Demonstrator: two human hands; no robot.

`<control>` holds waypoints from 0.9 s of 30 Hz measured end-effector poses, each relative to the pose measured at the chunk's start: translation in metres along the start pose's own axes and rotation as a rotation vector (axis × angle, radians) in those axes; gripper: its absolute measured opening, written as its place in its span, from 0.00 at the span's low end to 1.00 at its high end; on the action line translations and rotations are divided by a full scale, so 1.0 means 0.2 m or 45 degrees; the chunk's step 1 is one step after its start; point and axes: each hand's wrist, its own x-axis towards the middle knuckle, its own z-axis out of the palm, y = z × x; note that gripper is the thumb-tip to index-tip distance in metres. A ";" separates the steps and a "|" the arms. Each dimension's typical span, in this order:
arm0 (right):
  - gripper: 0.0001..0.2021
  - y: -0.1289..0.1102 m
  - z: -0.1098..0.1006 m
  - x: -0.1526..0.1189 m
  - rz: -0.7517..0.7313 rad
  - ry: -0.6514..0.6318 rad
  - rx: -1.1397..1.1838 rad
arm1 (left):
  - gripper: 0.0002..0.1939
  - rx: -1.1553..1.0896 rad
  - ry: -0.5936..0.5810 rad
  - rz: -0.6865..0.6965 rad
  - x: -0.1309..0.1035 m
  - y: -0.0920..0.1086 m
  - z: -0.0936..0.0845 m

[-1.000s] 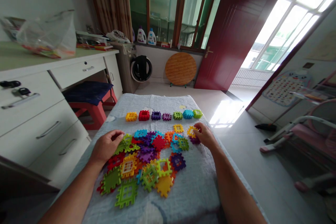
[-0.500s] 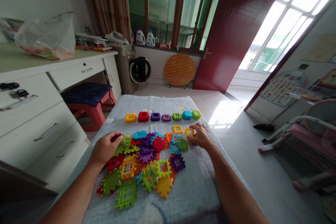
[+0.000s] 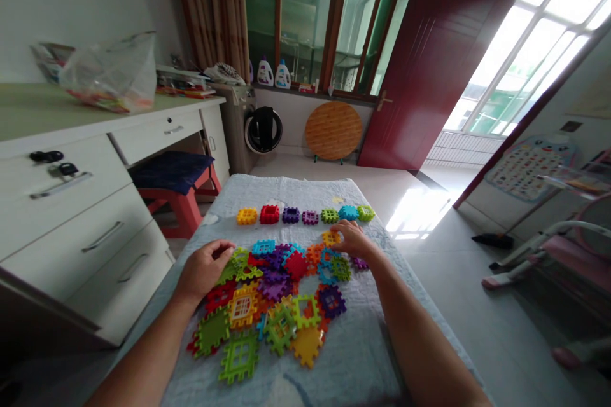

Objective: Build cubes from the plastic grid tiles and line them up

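My right hand (image 3: 356, 240) pinches a yellow square plastic building piece (image 3: 330, 238) at the far right of the pile. My left hand (image 3: 203, 269) rests at the pile's left edge beside green pieces (image 3: 241, 262), its fingers loosely curled with a small gap to the thumb and nothing visible between them. Between my hands lie loose notched pieces in several colours, among them a red one (image 3: 295, 264), a purple one (image 3: 331, 301) and a green window-shaped one (image 3: 239, 357). Another purple piece (image 3: 359, 263) is partly hidden under my right wrist.
A row of assembled blocks runs behind the pile, from a yellow block (image 3: 247, 216) to a light green block (image 3: 366, 213). Everything lies on a cloth-covered table (image 3: 363, 337). A stool (image 3: 174, 181) and a drawer desk (image 3: 95, 203) stand left; a pink chair (image 3: 580, 254) stands right.
My right hand has moved left, bringing its yellow piece to the other yellow piece. A purple piece now shows beneath my right wrist. The view has shifted slightly; my left hand stays beside the pile.
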 end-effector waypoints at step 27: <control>0.29 -0.32 0.03 -0.06 -0.506 0.317 0.411 | 0.27 0.122 -0.351 0.650 -0.04 0.55 0.02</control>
